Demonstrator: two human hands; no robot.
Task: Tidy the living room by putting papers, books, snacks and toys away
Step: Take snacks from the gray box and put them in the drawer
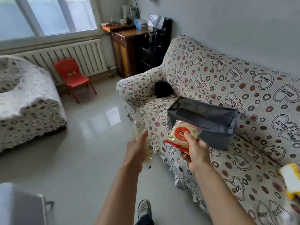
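1. Sofa (211,75), right of frame: cream cover patterned with black-outlined "LOVE" hearts and red, pink and grey rings and dots.
2. Box (211,125), centre right on the sofa: dark grey.
3. Snack (183,132), centre: pale yellow round with a red disc label in clear wrap; red strip at its lower edge.
4. Chair (73,77), upper left: red.
5. Cabinet (123,51), upper centre: brown wood.
6. Floor (81,151): glossy pale grey.
7. Pack (290,179), lower right edge: yellow and white.
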